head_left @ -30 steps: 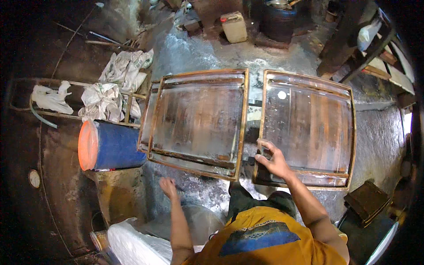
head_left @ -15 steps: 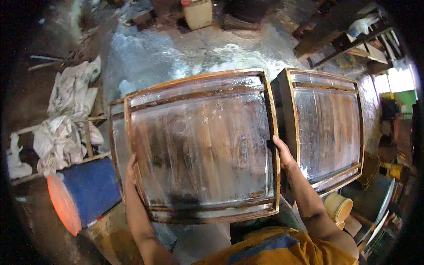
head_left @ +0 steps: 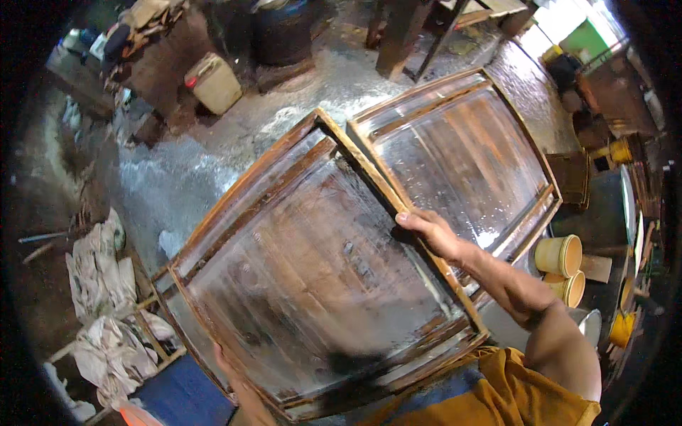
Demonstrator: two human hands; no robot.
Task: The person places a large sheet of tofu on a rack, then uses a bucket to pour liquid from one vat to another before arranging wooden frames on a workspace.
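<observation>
A large, shallow wooden-framed tray [head_left: 305, 270] with a wet, shiny brown base is tilted in front of my body. On its right side rail, my right hand [head_left: 435, 233] is closed with the thumb over the top. My left hand [head_left: 226, 361] grips the lower left side; its fingers are mostly hidden by the frame. Right behind stands a second, similar wet tray [head_left: 462, 153], close beside the held one. Another frame edge [head_left: 174, 316] shows beneath the held tray at the left.
Pale crumpled sacks [head_left: 106, 355] hang over a wooden rail at the left, above a blue drum [head_left: 181, 390]. Cream buckets [head_left: 558, 255] stand at the right. A jerrycan [head_left: 214, 84] and a dark barrel [head_left: 283, 35] sit on the wet floor [head_left: 177, 170] at the back.
The tray in my hands now appears turned counterclockwise, its right side higher. The whole view has rotated and shifted too. Both hands keep their hold.
</observation>
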